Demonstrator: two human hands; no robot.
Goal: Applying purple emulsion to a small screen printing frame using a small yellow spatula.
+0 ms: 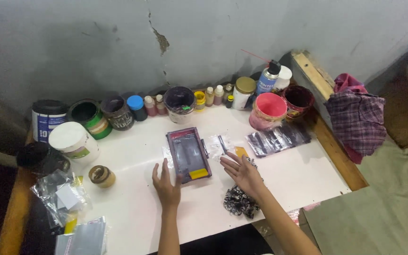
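Cracked grey plaster backs our white table (133, 160), which sits in a corner beside a wooden ledge with a plaid cloth (357, 118) heaped on it.

Our left hand (166, 184) lies flat on the table, fingers together and thumb spread, holding nothing. Just right of its thumb lies the frame (188, 154), a dark rectangle with a maroon rim and a small yellow tag at its near corner. Our right hand (242, 171) is open too, palm up and tilted, fingers loosely apart, just right of the frame and not touching it as far as we can tell. Beyond its fingertips lie clear packets (218, 144), one with a dark strip inside, and a bit of yellow peeks out beside them. Under its wrist sits a dark patterned rag (238, 202).

Farther past the right fingers lies a row of dark sleeves (279, 138) in clear wrap, then a pink tub (267, 111) and a maroon one. Along the wall stand small bottles with coloured liquid, a gold-lidded jar, a blue spray can (266, 79) with a red straw, and open dark pots, one banded green. Left of the left hand are a small brown jar (101, 175), a white-lidded tub (74, 140) and crumpled clear bags (62, 196).
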